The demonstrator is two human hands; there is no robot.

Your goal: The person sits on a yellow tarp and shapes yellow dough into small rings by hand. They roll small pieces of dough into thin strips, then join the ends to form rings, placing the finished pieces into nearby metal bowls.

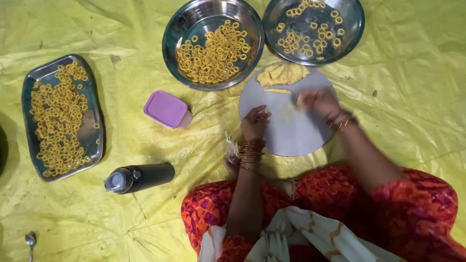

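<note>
A round grey board (291,136) lies on the yellow sheet in front of me. At its far edge sits a flat lump of yellow dough (282,74), with a small rolled strip of dough (277,90) just below it. My left hand (254,122) rests fingertips-down on the board's left side. My right hand (316,101) is blurred over the upper right of the board, fingers curled on a bit of dough. Both wrists carry bangles.
Two steel bowls with yellow dough rings stand beyond the board: a fuller one (213,43) and a sparser one (313,30). A rectangular steel tray (60,116) of rings lies far left. A purple-lidded box (166,109), a dark bottle (140,177) on its side and a spoon (30,241) lie nearby.
</note>
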